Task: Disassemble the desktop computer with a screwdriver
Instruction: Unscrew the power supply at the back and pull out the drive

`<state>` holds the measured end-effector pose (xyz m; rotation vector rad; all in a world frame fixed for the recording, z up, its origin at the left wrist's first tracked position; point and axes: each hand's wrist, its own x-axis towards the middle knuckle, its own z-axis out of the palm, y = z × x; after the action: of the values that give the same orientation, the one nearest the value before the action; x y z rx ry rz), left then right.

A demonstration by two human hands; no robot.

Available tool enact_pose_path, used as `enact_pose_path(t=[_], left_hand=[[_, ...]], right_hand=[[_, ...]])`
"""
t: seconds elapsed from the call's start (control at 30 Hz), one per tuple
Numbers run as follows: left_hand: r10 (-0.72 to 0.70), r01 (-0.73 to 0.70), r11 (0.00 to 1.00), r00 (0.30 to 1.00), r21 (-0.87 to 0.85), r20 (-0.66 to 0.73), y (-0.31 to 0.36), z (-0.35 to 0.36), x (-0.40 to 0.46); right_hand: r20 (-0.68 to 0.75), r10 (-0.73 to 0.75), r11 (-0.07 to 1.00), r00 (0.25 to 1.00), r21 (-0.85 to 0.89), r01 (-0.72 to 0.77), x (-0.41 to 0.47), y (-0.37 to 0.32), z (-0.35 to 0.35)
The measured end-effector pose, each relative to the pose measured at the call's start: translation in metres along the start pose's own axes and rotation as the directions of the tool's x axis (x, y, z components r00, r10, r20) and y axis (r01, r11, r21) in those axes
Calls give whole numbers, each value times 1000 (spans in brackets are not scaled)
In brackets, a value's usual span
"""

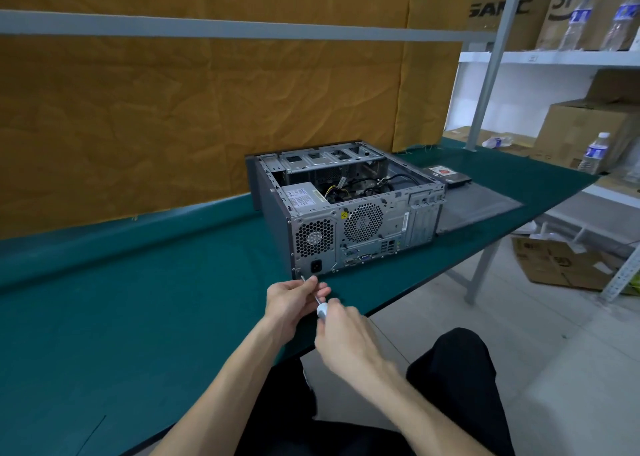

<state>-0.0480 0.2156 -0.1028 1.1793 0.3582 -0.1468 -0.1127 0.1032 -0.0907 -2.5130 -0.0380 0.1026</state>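
Observation:
An open desktop computer case (349, 209) lies on its side on the green table (121, 317), its rear panel with two fan grilles facing me. The power supply (304, 196) and loose cables show inside. My right hand (346, 338) grips the white handle of a screwdriver (321, 308). The thin shaft runs up and left, and its tip meets the lower left corner of the rear panel, below the power socket. My left hand (294, 299) pinches the shaft near the tip.
The removed side panel (481, 209) lies flat right of the case, with a hard drive (446, 175) behind it. White shelves (554, 57) at the right hold cardboard boxes and water bottles. A yellow sheet (207, 102) backs the table. The table's front edge runs close to my knees.

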Motion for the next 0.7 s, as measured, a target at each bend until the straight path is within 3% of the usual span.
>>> enact_pose_path(t=[0.03, 0.07, 0.1, 0.13, 0.17, 0.2, 0.23, 0.27, 0.3, 0.33, 0.43, 0.47, 0.5, 0.53, 0.6, 0.63, 0.7], left_hand=[[-6, 6, 1000, 1000, -8, 9, 1, 0, 0], [-16, 16, 1000, 1000, -12, 24, 2, -1, 0], [-27, 28, 999, 999, -22, 41, 3, -2, 0], [-35, 37, 998, 998, -40, 59, 4, -2, 0], [-42, 47, 997, 996, -65, 76, 5, -3, -1], [-49, 58, 994, 994, -94, 95, 6, -3, -1], [-57, 71, 990, 992, -124, 115, 7, -3, -1], [-67, 87, 985, 989, -150, 131, 7, -3, -1], [-77, 99, 983, 987, -157, 141, 7, -3, -1], [-83, 102, 985, 987, -138, 136, 7, -4, -2], [-30, 30, 999, 999, 25, 19, 4, -5, 0], [-6, 7, 999, 1000, 53, -13, 3, -5, 0], [4, -3, 998, 1000, 57, -27, 3, -6, 1], [0, 1, 999, 1000, 44, -27, 3, -6, 1], [-22, 22, 1000, 1000, -12, -2, 5, -7, 0], [-29, 29, 999, 999, -44, 14, 6, -8, 0], [-36, 40, 996, 999, -86, 40, 5, -9, 0]], right_hand=[[-46, -35, 995, 998, -96, 30, -2, 0, 4], [-26, -26, 998, 999, -62, 24, -2, 1, 4], [37, 7, 990, 999, 142, -12, 1, 3, -1], [152, 61, 896, 986, 427, -122, 3, 4, -8], [314, 83, 697, 946, 660, -281, 5, 6, -14], [461, 68, 497, 885, 754, -430, 4, 6, -21], [556, 50, 361, 830, 765, -534, 5, 7, -25], [601, 36, 306, 798, 754, -582, 4, 8, -28], [598, 33, 317, 801, 753, -576, 5, 9, -28], [551, 52, 396, 833, 754, -524, 6, 9, -26], [217, 149, 800, 965, 547, -247, 7, 12, -17], [121, 157, 861, 980, 470, -196, 8, 13, -13], [116, 153, 855, 981, 482, -190, 8, 14, -10], [203, 150, 771, 968, 588, -243, 9, 14, -10], [482, 75, 458, 873, 761, -460, 7, 14, -17], [569, 17, 356, 822, 765, -537, 6, 15, -22], [590, 10, 389, 807, 741, -547, 7, 18, -27]])
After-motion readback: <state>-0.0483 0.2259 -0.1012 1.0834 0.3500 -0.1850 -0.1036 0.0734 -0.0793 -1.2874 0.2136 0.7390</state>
